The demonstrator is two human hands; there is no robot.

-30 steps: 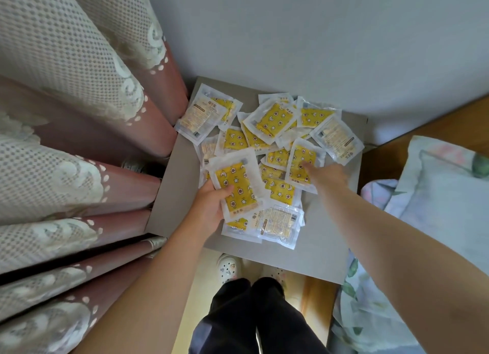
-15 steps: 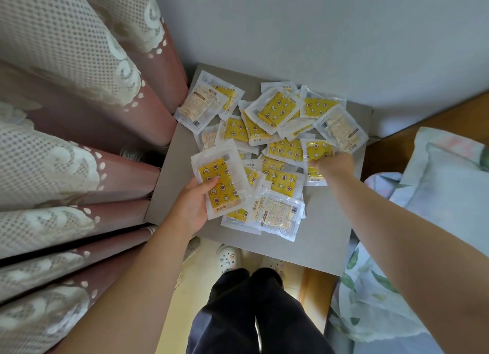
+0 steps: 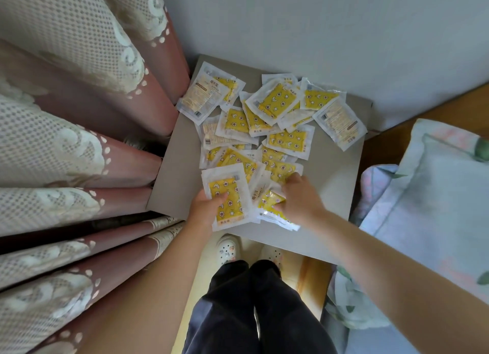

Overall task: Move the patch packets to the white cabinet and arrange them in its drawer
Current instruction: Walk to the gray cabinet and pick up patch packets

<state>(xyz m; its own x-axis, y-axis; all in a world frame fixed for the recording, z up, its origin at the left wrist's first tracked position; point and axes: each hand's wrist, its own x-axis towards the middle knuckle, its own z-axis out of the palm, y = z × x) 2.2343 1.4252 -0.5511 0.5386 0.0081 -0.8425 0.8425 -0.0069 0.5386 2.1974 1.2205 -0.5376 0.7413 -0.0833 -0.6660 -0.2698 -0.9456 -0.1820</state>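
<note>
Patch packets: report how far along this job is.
Done: nothing looks stored; no white cabinet or drawer is in view. In hand: the left hand grips a yellow packet, and the right hand pinches a second packet at the pile's near edge. Left: the loose packets lying overlapped on the grey tabletop need gathering, then carrying over and arranging in the drawer.

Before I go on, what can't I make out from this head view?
- White cabinet and drawer: outside the head view.
- Packet count: the pile overlaps, so the lower ones are hidden.
- Grip of the right hand on the packets below: hidden by its own back.
- Fingers of the left hand: hidden under the packet it holds.
- Packet print: too small.
</note>
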